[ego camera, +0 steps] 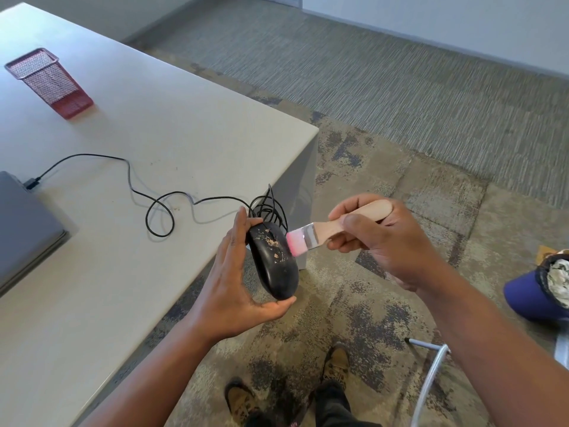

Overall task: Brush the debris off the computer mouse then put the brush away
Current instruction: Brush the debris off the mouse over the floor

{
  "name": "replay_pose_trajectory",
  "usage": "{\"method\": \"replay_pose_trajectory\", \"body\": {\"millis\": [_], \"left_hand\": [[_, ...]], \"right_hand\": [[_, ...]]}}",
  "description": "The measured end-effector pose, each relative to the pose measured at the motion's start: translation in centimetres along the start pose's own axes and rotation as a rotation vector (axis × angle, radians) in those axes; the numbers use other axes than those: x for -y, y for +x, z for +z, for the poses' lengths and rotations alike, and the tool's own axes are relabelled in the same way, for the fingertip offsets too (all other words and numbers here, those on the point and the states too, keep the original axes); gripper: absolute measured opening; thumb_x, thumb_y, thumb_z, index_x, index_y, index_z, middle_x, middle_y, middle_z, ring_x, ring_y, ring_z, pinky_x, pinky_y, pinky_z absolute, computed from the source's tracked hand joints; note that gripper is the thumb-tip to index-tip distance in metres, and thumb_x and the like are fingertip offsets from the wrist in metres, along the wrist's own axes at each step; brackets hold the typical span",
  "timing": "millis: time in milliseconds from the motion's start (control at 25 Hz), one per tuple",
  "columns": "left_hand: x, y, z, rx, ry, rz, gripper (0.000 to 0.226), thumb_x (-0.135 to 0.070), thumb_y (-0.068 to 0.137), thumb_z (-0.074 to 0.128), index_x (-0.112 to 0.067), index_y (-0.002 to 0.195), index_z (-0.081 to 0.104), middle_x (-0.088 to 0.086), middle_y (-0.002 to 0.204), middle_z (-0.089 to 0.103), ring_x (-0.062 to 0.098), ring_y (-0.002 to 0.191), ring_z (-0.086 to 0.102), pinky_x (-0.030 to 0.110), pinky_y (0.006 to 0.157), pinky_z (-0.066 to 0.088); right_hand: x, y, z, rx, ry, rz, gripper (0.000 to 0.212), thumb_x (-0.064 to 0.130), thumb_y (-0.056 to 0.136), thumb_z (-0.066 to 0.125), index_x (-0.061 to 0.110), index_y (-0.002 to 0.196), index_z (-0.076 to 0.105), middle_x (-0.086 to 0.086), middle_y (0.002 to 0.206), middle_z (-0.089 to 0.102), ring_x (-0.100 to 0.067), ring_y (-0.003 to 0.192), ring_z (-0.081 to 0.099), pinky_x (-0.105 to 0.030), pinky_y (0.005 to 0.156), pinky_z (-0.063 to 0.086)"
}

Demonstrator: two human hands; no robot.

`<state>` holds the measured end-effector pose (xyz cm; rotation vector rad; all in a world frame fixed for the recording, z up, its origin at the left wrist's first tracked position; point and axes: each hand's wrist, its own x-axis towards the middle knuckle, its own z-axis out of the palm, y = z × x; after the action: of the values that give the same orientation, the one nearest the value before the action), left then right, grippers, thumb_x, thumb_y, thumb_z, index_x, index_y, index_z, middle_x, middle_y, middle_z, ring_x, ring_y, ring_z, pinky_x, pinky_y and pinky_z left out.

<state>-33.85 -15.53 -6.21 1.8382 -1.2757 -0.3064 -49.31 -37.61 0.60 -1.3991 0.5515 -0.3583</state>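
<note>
A black computer mouse [274, 263] speckled with tan debris is held in the air just off the table's right edge. My left hand [234, 278] grips it from the left side, thumb under its near end. My right hand [378, 238] grips the wooden handle of a small brush [311, 237] with pink bristles and a metal band. The bristles touch the mouse's right side. The mouse's black cable [160, 208] loops across the table to a laptop.
A grey laptop [24, 229] lies at the table's left edge. A red mesh holder [49, 81] stands at the far left of the white table [160, 131]. On the carpet at right are a blue cap [535, 297] and a metal chair leg [431, 374]. My shoes show below.
</note>
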Motion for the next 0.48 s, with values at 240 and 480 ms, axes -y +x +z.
{"method": "replay_pose_trajectory", "body": {"millis": [240, 480], "left_hand": [[0.2, 0.1, -0.1, 0.061, 0.028, -0.002, 0.149, -0.050, 0.068, 0.095, -0.020, 0.172, -0.007, -0.003, 0.168, 0.037, 0.021, 0.155, 0.040, 0.037, 0.128, 0.034], [0.1, 0.0, -0.3, 0.066, 0.036, 0.006, 0.150, -0.055, 0.068, 0.093, -0.021, 0.172, -0.009, -0.013, 0.169, 0.032, 0.018, 0.156, 0.039, 0.038, 0.128, 0.034]], "right_hand": [[-0.2, 0.3, 1.5, 0.070, 0.092, -0.098, 0.004, 0.019, 0.092, 0.072, 0.017, 0.096, 0.072, -0.017, 0.086, 0.079, -0.029, 0.081, 0.079, -0.032, 0.071, 0.063], [-0.2, 0.9, 0.6, -0.081, 0.057, -0.114, 0.008, 0.016, 0.094, 0.071, 0.011, 0.099, 0.068, -0.016, 0.086, 0.079, -0.027, 0.079, 0.079, -0.030, 0.069, 0.061]]}}
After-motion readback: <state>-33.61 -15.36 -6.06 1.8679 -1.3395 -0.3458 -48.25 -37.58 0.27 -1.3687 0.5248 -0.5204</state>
